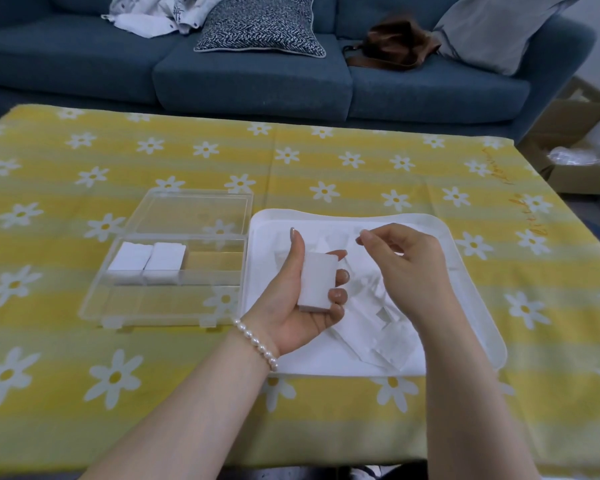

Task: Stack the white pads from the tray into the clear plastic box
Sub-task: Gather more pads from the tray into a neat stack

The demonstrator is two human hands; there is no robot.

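My left hand [300, 299] is palm up over the left side of the white tray [478, 306] and grips a small stack of white pads [317, 281]. My right hand [400, 259] hovers above the tray's middle with fingertips pinched together; whether they pinch a pad I cannot tell. Several loose white pads [378, 327] lie scattered in the tray. To the tray's left is the clear plastic box [125, 306], its lid [194, 211] folded back. Two stacks of pads [148, 261] stand side by side in the box's back left compartment.
A yellow tablecloth with white daisies [84, 341] covers the table. Behind it is a blue sofa [250, 74] with cushions, a brown bag [392, 43] and white clothing. A cardboard box [575, 150] stands on the floor at the right.
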